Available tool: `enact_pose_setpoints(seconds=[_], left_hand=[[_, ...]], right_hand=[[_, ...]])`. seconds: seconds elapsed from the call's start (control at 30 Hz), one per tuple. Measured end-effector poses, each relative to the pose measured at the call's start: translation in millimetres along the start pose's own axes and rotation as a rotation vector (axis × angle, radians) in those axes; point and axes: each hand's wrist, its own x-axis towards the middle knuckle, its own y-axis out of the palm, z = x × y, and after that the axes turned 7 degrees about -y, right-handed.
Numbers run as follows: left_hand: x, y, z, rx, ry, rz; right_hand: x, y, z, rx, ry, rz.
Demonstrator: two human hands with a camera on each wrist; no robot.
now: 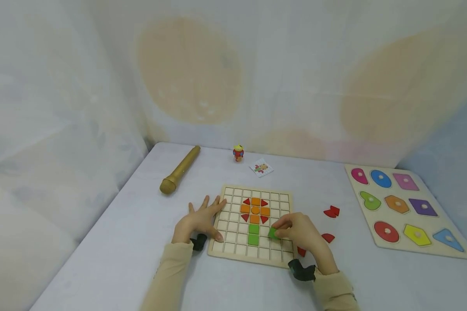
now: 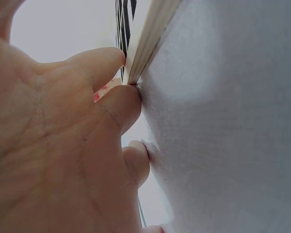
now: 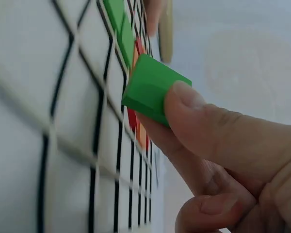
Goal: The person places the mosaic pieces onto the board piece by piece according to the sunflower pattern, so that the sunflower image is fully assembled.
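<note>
Green tile (image 3: 148,88) pinched between right hand (image 1: 301,233) thumb and fingertips over grid board (image 1: 233,250), left hand (image 1: 198,220) fingers spread flat, board edge pressed.

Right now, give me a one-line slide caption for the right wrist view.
Right hand pinches a green block just above the gridded board.

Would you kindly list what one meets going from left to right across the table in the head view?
Gold microphone → left hand → grid board → right hand, pinching a green piece → loose red pieces → shape puzzle board.
</note>
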Motion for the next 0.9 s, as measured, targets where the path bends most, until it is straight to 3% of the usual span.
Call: enact_pose_setpoints(seconds=[0.2, 0.43, 0.67, 0.8, 0.9], left_hand=[[0.5, 4.2, 0.7, -0.006, -0.002, 0.002], [0.5, 2.8, -0.4, -0.009, 0.001, 0.002], [3.2, 1.4, -1.4, 0.014, 0.015, -0.006], [1.9, 0.8, -1.4, 0.006, 0.007, -0.005], [0.1, 1.2, -0.1, 0.006, -0.003, -0.004]], right_hand=[[-3.0, 23.6, 17.0, 0.042, -0.036, 0.065], [-5.2, 45.6, 28.0, -0.045, -0.075, 0.055], [-10.4, 55.0, 30.6, -0.155, -0.135, 0.045], [-9.4, 56.0, 30.1, -0.159, -0.135, 0.049], [-6.9, 56.2, 27.4, -0.103, -0.135, 0.084]])
